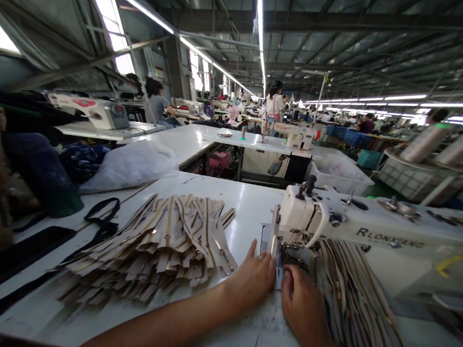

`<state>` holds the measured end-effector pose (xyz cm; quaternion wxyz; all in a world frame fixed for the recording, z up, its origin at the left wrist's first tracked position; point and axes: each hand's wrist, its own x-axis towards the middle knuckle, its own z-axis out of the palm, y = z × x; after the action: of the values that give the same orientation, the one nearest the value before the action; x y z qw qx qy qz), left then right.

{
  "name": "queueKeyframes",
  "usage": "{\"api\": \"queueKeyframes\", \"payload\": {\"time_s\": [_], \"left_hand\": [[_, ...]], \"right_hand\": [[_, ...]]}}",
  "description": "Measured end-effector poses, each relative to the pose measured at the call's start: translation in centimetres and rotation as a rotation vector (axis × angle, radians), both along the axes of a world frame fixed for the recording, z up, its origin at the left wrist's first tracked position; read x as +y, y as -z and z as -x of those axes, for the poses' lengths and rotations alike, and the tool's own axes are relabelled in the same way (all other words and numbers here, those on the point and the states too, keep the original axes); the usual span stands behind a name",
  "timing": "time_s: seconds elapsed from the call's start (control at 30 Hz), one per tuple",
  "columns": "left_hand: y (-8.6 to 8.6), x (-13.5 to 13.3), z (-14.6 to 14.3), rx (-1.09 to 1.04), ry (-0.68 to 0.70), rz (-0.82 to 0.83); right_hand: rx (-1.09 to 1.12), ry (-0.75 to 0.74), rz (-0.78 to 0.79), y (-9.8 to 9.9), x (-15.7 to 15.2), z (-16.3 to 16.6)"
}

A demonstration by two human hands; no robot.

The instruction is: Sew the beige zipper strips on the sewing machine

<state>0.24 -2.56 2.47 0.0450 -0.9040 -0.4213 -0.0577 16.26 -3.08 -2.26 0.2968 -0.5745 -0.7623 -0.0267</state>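
Note:
At the front of the sewing machine (pixel 299 215), a light zipper (pixel 275 235) runs lengthwise beside the needle area. My left hand (pixel 257 277) has its fingers bent down on the near end of this zipper, one finger raised apart. Close by on the right, my right hand (pixel 303 298) is curled closed below the presser foot; what its fingertips hold is hidden. Left of my hands lies a big heap of beige zippers (pixel 176 233) with gold-coloured teeth. More zippers (pixel 350 299) lie in a long bundle under the machine arm, right of my right hand.
A white plastic bag (pixel 134 167) and dark cloth (pixel 47 172) lie on the left. A black strap (pixel 102 221) crosses the left table edge. Beyond the table stand another sewing machine (pixel 300 135) and a white bin (pixel 340 173). Thread cones (pixel 429 142) stand at right. People work farther back.

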Motion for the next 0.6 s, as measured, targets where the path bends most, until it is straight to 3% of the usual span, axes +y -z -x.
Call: {"api": "queueKeyframes", "payload": {"time_s": [0.1,0.2,0.43,0.53,0.6], "left_hand": [[-1.2,-3.1,-0.5,0.125,0.135,-0.006],[-1.8,-4.4,-0.2,0.134,0.215,0.013],[-3.0,-1.7,1.1,0.068,0.335,0.051],[-5.5,-2.1,1.4,-0.082,0.370,0.115],[-8.3,-2.8,1.6,-0.347,0.321,0.194]], "right_hand": [[0.064,0.009,-0.015,-0.1,-0.2,-0.4],[0.107,0.014,-0.051,-0.1,-0.3,-0.7],[0.181,-0.011,-0.069,0.0,-0.3,-0.8],[0.229,-0.013,-0.072,-0.2,-0.3,-0.9],[0.239,-0.021,-0.070,-0.4,-0.4,-0.8]]}}
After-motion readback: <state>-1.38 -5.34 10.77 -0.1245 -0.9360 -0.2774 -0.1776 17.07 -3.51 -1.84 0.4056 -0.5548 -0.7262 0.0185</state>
